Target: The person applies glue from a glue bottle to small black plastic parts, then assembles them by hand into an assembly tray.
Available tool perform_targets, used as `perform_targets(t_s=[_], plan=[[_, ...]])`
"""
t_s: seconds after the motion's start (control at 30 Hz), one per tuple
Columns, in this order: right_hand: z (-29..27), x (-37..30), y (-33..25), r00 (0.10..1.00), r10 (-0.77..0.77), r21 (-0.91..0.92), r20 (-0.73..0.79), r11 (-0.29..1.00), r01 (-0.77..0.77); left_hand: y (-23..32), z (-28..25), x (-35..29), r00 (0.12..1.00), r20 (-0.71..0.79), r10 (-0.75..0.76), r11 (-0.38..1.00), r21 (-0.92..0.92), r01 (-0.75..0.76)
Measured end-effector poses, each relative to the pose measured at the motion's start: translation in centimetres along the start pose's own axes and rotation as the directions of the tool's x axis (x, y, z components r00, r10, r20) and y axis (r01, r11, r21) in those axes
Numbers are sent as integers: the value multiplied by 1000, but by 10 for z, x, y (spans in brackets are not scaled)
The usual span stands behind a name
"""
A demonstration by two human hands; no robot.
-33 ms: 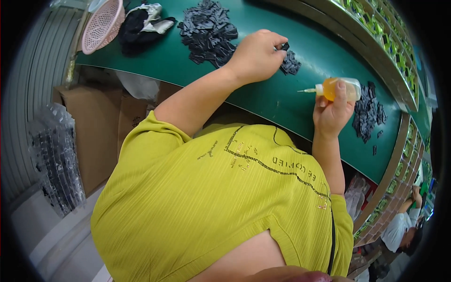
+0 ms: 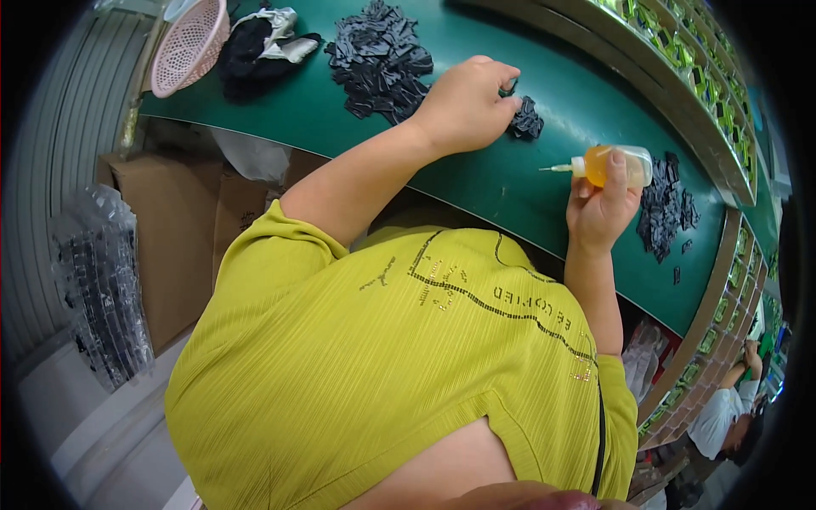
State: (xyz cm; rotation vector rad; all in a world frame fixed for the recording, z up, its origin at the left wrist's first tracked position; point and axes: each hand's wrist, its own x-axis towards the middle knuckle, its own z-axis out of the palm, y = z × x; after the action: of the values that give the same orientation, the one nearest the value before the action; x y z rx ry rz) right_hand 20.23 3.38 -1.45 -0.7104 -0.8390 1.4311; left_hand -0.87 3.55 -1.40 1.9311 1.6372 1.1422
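My left hand (image 2: 470,104) is over the green bench, thumb and forefinger bent round a small black part (image 2: 510,87) that shows only as a dark sliver between the fingertips. Just beside these fingers lies a little heap of black parts (image 2: 528,119). My right hand (image 2: 605,204) grips a clear squeeze bottle (image 2: 619,167) of amber liquid, tilted on its side. Its thin needle tip points left, toward my left hand, and stays apart from it. Behind the bottle is another pile of black parts (image 2: 663,208).
A large pile of black parts (image 2: 380,64) lies left of my left hand. Farther left are a black and white cloth bundle (image 2: 263,51) and a pink basket (image 2: 189,49). Racks of green pieces (image 2: 710,81) border the bench (image 2: 476,187). A person (image 2: 727,416) is at far right.
The black part in my left fingers shows less than before, as if turned. The bottle stays in my right hand, with almost no movement.
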Motion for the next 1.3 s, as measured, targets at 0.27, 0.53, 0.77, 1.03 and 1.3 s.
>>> perform_targets(t_s=[0.27,0.53,0.77,1.03,1.3], plan=[[4,1,0,1000,21,-2,12,1000,-21,-36,-68,27,965,-214,-152,834,496,242],[10,-1,-2,1000,5,-92,9,996,-4,-72,-97,34,884,-115,-453,767,455,452],[8,1,0,999,5,-15,44,1000,-5,-56,-98,30,874,-170,-456,667,585,461],[8,1,-1,998,4,-20,56,1000,-3,-65,-100,25,912,-175,-371,814,412,410],[4,0,1,999,20,-22,29,1000,-19,-7,-61,-3,854,356,-380,541,-663,517]])
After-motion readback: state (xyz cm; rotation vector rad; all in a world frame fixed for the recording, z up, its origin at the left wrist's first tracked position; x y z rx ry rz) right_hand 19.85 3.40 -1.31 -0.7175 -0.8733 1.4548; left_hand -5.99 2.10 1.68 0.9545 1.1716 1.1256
